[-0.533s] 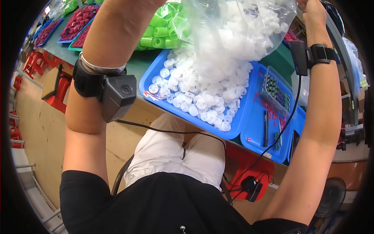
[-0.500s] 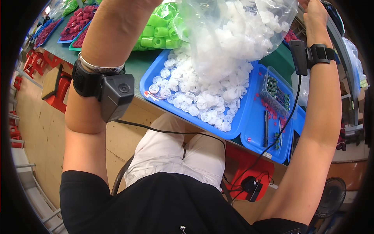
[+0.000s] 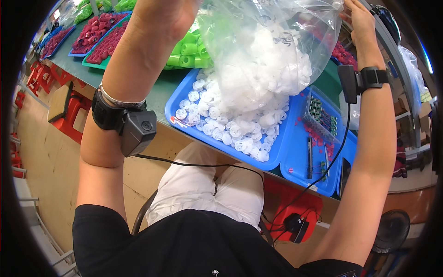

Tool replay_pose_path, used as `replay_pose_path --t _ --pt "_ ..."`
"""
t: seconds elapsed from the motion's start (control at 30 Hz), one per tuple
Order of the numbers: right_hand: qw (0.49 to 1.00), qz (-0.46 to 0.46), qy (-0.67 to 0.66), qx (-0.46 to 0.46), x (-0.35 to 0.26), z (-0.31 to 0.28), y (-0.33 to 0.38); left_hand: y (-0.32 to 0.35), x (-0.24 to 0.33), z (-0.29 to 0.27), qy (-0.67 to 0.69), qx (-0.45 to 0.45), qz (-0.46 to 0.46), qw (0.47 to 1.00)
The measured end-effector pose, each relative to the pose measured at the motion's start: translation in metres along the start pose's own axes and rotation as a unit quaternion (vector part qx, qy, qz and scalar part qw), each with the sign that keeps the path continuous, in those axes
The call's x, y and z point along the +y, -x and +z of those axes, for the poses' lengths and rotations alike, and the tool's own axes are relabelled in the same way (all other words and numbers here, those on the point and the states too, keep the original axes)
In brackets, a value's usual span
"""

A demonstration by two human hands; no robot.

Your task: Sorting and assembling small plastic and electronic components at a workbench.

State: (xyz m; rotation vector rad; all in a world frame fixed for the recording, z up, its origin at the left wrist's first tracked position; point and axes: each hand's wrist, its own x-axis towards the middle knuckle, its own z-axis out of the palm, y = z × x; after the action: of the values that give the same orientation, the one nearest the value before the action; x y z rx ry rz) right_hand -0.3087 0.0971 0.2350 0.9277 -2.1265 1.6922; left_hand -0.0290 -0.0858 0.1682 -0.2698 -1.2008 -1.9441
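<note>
A clear plastic bag [image 3: 318, 37] full of small white plastic discs [image 3: 277, 60] hangs over a blue tray [image 3: 173, 99]. Its lower part rests on a heap of the same loose discs [image 3: 237, 134] in the tray. My right hand [image 3: 361, 21] is closed on the bag's upper right corner. At the top edge, left of the bag, my left hand [image 3: 180, 18] is only partly in view. The left fingers are cut off, so I cannot see their hold.
Bright green plastic cylinders [image 3: 189, 53] lie behind the tray. On the right, a second blue tray [image 3: 295, 171] holds a clear box of small circuit boards [image 3: 318, 113], pink bits and a dark pen-like tool [image 3: 309, 157]. Trays of dark red parts [image 3: 99, 30] stand far left. A cable [image 3: 198, 163] crosses before me.
The bag's contents have sunk lower and shifted left, with less in its upper right part. Both hands have come lower into view, and the right has shifted slightly left.
</note>
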Motion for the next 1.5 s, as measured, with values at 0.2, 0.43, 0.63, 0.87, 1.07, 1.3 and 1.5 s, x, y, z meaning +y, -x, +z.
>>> replay_pose_path --t 0.2,0.43,0.63,0.87,1.07,1.3,1.5 --pt "0.958 0.095 0.023 -0.270 0.033 0.011 0.068 -0.019 -0.009 -0.026 0.075 0.018 -0.034 0.996" --pt "0.942 0.037 0.237 -0.233 0.082 0.056 0.140 -0.032 -0.036 0.022 0.071 -0.062 -0.053 0.994" --pt "0.971 -0.016 0.135 -0.196 0.139 0.062 0.111 0.005 -0.037 0.040 -0.125 -0.266 0.004 0.956" --pt "0.940 0.118 -0.298 -0.118 0.109 0.022 0.042 0.028 -0.100 -0.030 -0.333 -0.231 0.002 0.914" --pt "0.870 0.075 -0.440 -0.208 -0.005 0.060 0.073 0.003 -0.122 -0.029 -0.348 -0.304 0.001 0.887" --pt "0.799 0.099 -0.478 -0.351 -0.011 0.066 0.049 -0.001 -0.154 -0.020 -0.233 -0.323 0.008 0.917" --pt "0.780 0.093 -0.482 -0.387 -0.001 0.063 0.040 -0.009 -0.170 -0.020 -0.212 -0.329 0.002 0.920"
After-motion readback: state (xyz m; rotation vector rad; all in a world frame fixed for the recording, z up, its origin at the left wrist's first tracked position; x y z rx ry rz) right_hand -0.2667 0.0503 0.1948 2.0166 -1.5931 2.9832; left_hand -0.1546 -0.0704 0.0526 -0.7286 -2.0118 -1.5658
